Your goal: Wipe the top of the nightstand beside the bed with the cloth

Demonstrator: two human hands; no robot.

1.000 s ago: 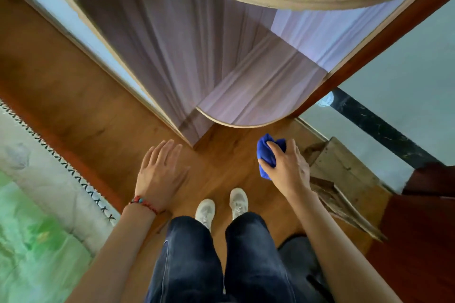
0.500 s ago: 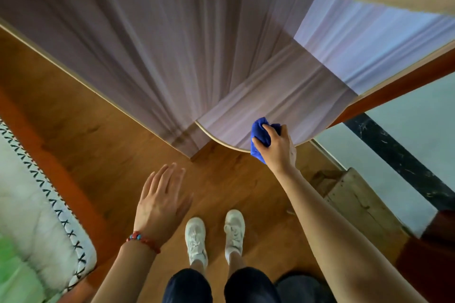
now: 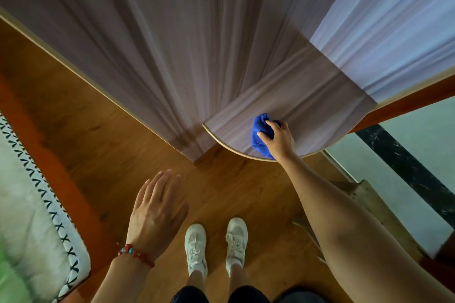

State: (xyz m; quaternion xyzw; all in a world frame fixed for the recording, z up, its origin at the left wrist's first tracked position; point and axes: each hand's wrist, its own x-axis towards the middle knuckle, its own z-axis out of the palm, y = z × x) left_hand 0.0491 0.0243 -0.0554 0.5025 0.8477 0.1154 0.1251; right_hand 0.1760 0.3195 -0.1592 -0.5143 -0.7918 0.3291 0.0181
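The right hand (image 3: 279, 141) gripped a bunched blue cloth (image 3: 261, 134), its fingers curled over the top of the wad. The cloth lay pressed on the nightstand (image 3: 307, 106), near the front rounded edge of its pale, wood-grained top. That top had a thin light trim running along its curved rim. The right arm reached forward and up from the lower right of the view.

The left hand (image 3: 157, 214) hung over the wooden floor (image 3: 98, 135) with fingers straight and slightly spread, holding nothing. A red beaded bracelet (image 3: 134, 252) with a few blue beads circled its wrist.

Behind the nightstand rose a tall pale panel (image 3: 160, 44) with streaked grain, touching the nightstand at its left corner. At the left edge of the view was the bed (image 3: 29, 216), with a whitish quilted cover bordered by dark cross stitches, set on a reddish-brown frame. Two white sneakers (image 3: 216, 246) stood side by side on the floor below the nightstand, between the two arms. To the right, a dark marbled strip (image 3: 403, 167) ran diagonally across a lighter floor.
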